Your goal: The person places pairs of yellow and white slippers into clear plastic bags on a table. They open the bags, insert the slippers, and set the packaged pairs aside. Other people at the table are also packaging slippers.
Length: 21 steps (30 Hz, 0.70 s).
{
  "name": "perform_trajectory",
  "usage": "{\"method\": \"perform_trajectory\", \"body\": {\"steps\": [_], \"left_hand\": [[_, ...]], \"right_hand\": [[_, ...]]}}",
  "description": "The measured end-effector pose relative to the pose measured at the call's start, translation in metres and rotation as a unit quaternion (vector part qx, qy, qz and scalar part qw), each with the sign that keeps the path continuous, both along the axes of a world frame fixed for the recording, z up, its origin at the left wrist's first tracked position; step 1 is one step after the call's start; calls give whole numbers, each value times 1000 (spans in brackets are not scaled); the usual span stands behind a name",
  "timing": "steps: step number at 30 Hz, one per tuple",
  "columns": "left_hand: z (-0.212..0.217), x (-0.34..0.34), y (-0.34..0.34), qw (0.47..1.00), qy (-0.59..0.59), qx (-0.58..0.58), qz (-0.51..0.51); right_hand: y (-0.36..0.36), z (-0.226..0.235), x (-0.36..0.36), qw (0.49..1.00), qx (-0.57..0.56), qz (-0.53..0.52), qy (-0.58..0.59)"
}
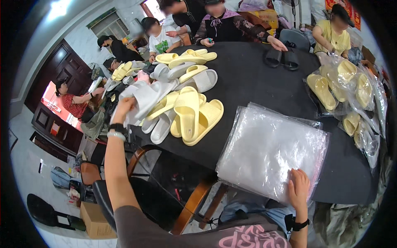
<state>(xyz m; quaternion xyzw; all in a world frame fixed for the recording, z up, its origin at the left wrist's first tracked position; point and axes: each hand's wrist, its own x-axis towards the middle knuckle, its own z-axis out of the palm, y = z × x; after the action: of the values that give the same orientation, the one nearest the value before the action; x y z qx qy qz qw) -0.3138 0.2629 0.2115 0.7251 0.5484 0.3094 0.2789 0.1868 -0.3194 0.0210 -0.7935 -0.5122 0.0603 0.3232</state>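
Note:
At the left, my left hand (125, 109) has its fingers curled round the edge of a light grey slipper (148, 98). Beside it, yellow slippers (188, 120) and more grey slippers (163, 126) lie heaped on the black-covered table (244, 78). My right hand (298, 188) rests flat, fingers stretched out, near the lower right corner of a stack of clear plastic bags (264, 149). Those bags lie on the table in front of me and reach its near edge.
Bagged yellow slippers (322, 91) are piled at the table's right end. Across the table a person's hand (276, 43) reaches toward black slippers (285, 59). Several other people sit or stand around. A chair with wooden arms (194, 206) stands left of me by the near edge.

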Motion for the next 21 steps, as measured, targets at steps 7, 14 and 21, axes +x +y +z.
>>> {"method": "perform_trajectory", "body": {"steps": [7,14,21], "left_hand": [[-22,-27,66,949,70,285,117],[-87,128,-47,959,-118,241,-88],[-120,232,-325,914,150,139,-350]], "right_hand": [[9,-2,-7,999,15,-15,-39],[-2,2,-4,995,-15,-52,-80],[3,12,0,996,-42,16,-79]]}}
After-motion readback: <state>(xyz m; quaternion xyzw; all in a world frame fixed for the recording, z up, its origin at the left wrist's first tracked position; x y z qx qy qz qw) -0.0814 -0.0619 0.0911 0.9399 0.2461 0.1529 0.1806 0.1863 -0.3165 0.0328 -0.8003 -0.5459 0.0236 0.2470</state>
